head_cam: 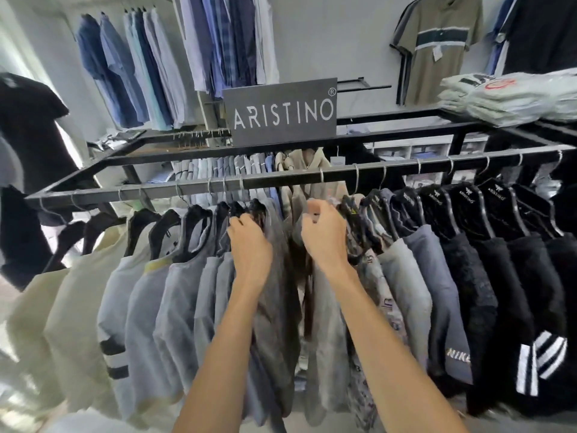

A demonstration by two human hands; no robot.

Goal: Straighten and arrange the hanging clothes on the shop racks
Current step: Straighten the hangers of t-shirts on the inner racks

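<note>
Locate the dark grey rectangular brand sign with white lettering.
In the head view, the dark grey rectangular brand sign stands upper centre on the black metal rack, left of the stacked folded shirts.

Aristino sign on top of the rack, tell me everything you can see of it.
The sign is a flat dark grey rectangular board, matte-looking, with ARISTINO in white capitals and a small circled R at its upper right corner. It stands upright, facing the camera, its bottom edge on the rack's black top frame, above the hanging clothes. Blue shirts hang behind it. The left hand and right hand grip those clothes, clear of it.
</note>
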